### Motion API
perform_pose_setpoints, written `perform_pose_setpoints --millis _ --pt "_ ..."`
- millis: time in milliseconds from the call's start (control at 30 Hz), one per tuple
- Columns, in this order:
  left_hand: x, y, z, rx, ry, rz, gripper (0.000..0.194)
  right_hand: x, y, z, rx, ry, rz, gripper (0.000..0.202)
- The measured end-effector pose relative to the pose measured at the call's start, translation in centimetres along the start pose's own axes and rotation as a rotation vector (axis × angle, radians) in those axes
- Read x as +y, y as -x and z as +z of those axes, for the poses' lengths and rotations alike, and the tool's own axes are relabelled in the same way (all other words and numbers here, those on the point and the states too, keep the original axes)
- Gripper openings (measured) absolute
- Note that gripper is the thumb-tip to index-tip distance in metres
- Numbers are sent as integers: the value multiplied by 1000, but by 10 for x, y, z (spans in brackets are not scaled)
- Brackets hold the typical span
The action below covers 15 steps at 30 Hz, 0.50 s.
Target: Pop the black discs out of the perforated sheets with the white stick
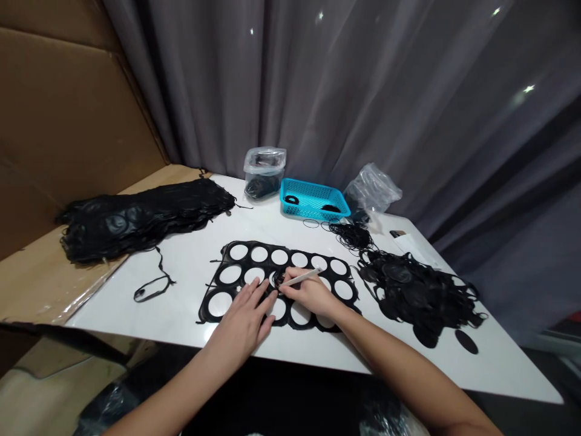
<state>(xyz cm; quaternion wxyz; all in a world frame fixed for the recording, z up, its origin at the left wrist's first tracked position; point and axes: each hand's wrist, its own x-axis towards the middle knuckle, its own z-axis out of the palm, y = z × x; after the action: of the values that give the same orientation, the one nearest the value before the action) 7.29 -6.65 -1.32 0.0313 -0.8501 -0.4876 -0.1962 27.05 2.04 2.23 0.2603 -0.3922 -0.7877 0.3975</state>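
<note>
A thin black sheet [235, 290], floppy and full of round holes, lies on the shiny white surface [177, 315] at six o'clock from the blue basket [315, 201]. The left hand [242, 312] lies flat on it, fingers spread. The right hand [311, 293], bent in from about four o'clock, pinches a smooth, thin white stick [305, 277].

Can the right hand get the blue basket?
Probably: just the flat black sheet and thin rings lie before the basket, though the right hand may need to drop the white tool first.
</note>
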Motion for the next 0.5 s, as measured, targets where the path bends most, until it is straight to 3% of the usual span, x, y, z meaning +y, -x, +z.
perform_pose_setpoints --millis 267,400,500 --pt "1 2 3 1 -15 -4 45 -3 8 8 7 206 -124 21" --pt "0 2 4 29 21 -19 43 -2 12 17 -13 471 -297 12" --pt "0 2 3 40 22 -13 40 5 -8 1 78 583 -306 12"
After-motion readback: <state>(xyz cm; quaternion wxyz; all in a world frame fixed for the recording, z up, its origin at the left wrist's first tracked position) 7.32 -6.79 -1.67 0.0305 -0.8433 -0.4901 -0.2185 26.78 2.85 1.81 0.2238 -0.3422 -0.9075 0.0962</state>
